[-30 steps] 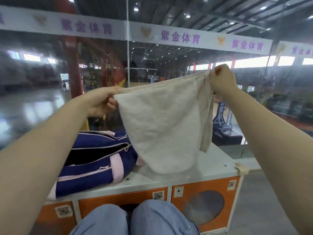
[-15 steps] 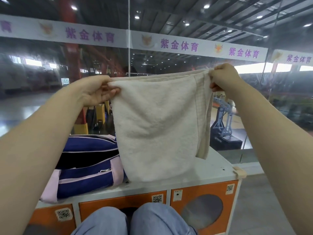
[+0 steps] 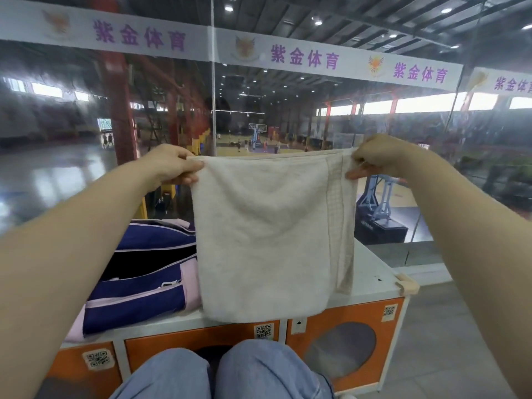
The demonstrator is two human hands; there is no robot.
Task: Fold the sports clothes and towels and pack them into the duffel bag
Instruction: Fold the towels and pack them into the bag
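Note:
A cream towel [image 3: 267, 234] hangs doubled over in the air in front of me, its top edge stretched level. My left hand [image 3: 172, 165] pinches its top left corner and my right hand [image 3: 374, 158] pinches its top right corner. The towel's lower edge hangs just above the white cabinet top [image 3: 371, 272]. A navy duffel bag [image 3: 144, 272] with pink trim lies on the cabinet to the left, its top zip open on a dark inside. The towel hides the bag's right end.
The cabinet has orange fronts [image 3: 345, 341] with QR stickers and a round window. My knees in blue jeans [image 3: 218, 372] are right below its front edge. A glass wall [image 3: 213, 110] stands behind the cabinet, with a sports hall beyond.
Both hands have levelled the towel's top edge and drawn it taut, and it now hangs flat and straighter. The view has tilted up slightly.

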